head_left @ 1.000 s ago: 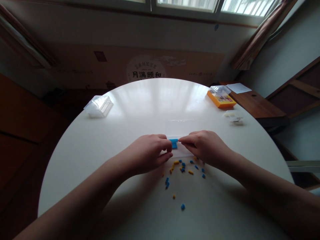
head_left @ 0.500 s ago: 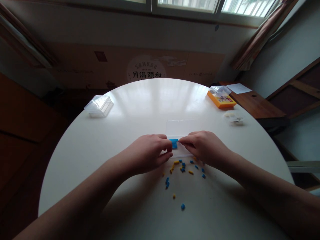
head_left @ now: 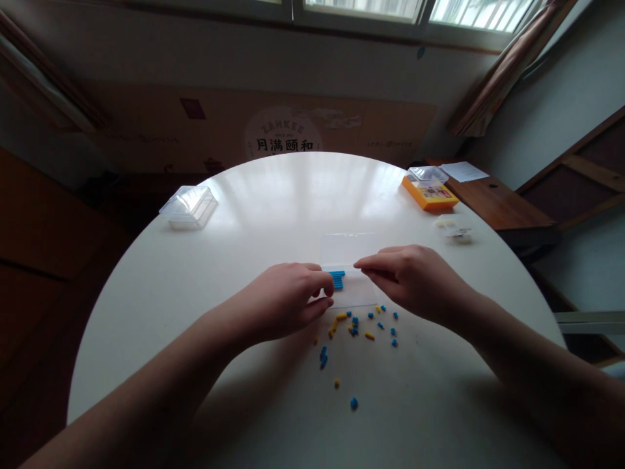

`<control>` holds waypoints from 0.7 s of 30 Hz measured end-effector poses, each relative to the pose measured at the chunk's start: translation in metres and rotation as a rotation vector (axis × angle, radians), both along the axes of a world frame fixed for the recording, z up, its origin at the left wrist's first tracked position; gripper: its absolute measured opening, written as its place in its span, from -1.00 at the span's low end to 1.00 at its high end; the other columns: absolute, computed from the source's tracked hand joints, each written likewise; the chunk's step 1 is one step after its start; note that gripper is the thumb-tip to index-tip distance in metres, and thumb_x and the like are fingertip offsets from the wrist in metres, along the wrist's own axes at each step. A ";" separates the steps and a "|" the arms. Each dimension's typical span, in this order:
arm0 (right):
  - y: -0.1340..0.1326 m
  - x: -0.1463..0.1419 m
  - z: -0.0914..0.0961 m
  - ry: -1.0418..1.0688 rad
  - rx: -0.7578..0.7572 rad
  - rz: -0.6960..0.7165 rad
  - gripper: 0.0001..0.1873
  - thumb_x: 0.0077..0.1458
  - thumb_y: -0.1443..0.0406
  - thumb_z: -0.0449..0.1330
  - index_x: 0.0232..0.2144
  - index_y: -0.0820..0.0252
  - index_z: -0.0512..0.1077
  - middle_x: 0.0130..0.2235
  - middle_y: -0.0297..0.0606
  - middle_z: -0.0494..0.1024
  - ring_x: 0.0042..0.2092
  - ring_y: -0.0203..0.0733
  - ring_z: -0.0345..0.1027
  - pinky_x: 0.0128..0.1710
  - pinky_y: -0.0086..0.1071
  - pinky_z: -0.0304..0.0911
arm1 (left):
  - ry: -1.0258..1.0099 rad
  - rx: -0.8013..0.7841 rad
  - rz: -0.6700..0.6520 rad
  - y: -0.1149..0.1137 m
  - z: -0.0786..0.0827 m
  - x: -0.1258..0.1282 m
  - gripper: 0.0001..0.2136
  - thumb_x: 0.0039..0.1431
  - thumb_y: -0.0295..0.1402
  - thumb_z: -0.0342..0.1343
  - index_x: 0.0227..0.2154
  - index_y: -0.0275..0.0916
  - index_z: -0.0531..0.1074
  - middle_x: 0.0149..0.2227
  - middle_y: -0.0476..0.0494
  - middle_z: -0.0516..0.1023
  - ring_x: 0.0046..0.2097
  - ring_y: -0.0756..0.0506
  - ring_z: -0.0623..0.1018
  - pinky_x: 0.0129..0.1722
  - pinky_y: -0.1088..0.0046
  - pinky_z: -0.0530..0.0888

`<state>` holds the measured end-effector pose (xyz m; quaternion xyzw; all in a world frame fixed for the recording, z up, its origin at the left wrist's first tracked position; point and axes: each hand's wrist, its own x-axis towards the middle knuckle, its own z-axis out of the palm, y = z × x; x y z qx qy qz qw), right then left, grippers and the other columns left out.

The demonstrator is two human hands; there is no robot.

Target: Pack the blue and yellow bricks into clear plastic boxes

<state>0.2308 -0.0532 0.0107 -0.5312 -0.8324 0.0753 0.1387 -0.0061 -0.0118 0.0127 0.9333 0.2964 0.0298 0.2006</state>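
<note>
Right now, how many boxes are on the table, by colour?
Orange: 1 (orange box)
Clear: 3 (left box, lidded box atop the orange box, flat case in the middle)
Total: 4; pale item at right too blurred to class.

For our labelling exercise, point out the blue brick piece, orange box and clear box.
blue brick piece (head_left: 338,279): head view, its middle.
orange box (head_left: 416,193): head view, near-left edge.
clear box (head_left: 188,200): head view, its lid.

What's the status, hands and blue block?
Left hand pinching blue block over clear case. Right hand pinched shut, just right of block, apart from it. Loose blue and yellow pieces scattered nearside.
</note>
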 end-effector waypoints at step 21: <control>-0.019 0.004 0.021 -0.181 -0.328 0.410 -0.72 0.19 0.33 0.03 -0.30 0.01 0.55 -0.42 -0.38 0.50 -0.42 -0.43 0.25 -0.36 -0.51 -0.03 | -0.048 -0.003 -0.117 -0.007 0.008 -0.003 -0.88 0.13 -0.44 0.09 -0.38 -0.11 0.51 -0.40 0.05 0.49 -0.45 0.05 0.38 -0.44 0.55 0.24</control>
